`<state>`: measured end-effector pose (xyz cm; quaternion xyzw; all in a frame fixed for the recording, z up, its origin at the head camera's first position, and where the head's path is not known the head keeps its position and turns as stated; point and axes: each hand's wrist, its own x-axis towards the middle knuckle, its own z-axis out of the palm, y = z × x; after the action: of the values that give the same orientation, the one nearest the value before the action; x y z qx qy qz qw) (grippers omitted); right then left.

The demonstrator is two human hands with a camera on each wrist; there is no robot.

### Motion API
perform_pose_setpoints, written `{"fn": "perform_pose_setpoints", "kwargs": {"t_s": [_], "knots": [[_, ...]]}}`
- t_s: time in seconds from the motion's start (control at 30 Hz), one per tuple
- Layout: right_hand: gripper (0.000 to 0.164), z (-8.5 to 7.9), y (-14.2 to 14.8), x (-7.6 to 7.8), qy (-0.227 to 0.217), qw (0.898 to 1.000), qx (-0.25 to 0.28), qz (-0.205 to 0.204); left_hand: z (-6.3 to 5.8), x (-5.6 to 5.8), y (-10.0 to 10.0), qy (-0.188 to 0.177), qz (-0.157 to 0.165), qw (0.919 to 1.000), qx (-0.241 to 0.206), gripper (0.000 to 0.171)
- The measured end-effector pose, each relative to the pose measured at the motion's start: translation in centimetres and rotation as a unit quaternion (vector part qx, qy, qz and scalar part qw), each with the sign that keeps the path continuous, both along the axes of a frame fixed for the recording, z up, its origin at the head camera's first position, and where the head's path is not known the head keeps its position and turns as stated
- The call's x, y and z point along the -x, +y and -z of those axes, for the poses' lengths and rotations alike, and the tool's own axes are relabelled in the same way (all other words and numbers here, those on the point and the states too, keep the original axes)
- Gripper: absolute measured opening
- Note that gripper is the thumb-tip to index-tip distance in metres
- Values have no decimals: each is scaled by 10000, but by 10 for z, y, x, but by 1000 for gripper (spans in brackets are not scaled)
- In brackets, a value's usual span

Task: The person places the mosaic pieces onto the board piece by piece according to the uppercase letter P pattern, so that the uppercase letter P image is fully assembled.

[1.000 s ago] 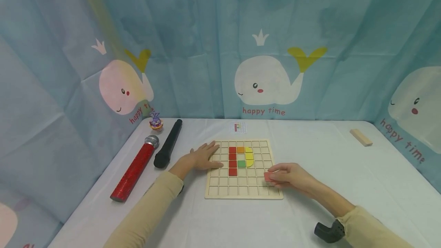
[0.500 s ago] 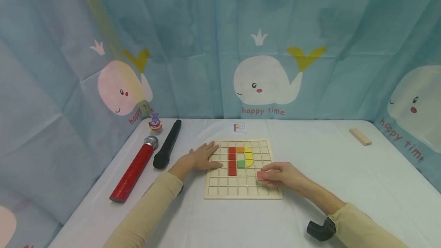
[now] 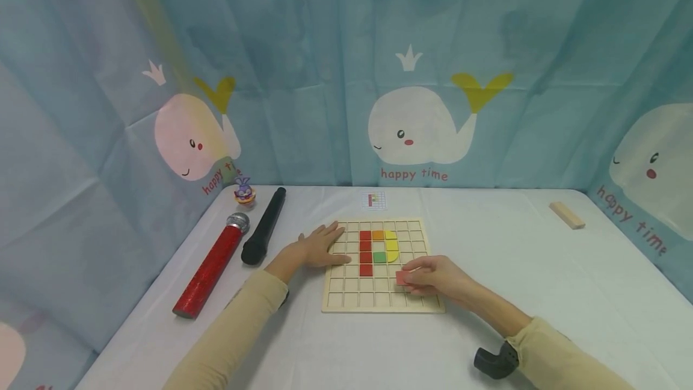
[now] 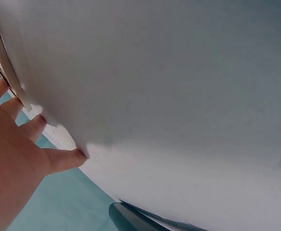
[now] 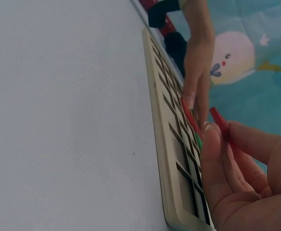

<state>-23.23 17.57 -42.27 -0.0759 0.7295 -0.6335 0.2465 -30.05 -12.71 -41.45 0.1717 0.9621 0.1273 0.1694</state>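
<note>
A square wooden grid board [image 3: 335,301] lies on the white table. Set in its cells are a column of red tiles [image 3: 366,257], an orange tile [image 3: 378,235], a green tile [image 3: 379,257] and yellow pieces [image 3: 391,247] with rounded corners. My left hand [image 3: 316,247] rests with fingers spread on the board's left edge. My right hand [image 3: 435,277] pinches a red square tile [image 3: 400,278] between thumb and fingers, over the lower right part of the board. In the right wrist view this red tile [image 5: 219,121] stands tilted above the grid.
Behind the board lies a small pattern card [image 3: 374,200]. To the left are a red glitter microphone [image 3: 211,266], a black microphone [image 3: 264,227] and a purple rabbit figure [image 3: 245,192]. A wooden block [image 3: 566,216] lies at the back right. A whale-print curtain [image 3: 319,77] encloses the table.
My right hand has moved left across the board with the red tile, from near its right edge toward the middle. My left hand stays where it was.
</note>
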Motion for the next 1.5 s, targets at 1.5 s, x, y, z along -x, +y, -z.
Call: {"fn": "perform_pose_setpoints", "kwargs": {"t_s": [1.5], "knots": [[30,3,-59,0,162,9986,-485,160,4,4,0,-9,-41,9999,140,88]]}}
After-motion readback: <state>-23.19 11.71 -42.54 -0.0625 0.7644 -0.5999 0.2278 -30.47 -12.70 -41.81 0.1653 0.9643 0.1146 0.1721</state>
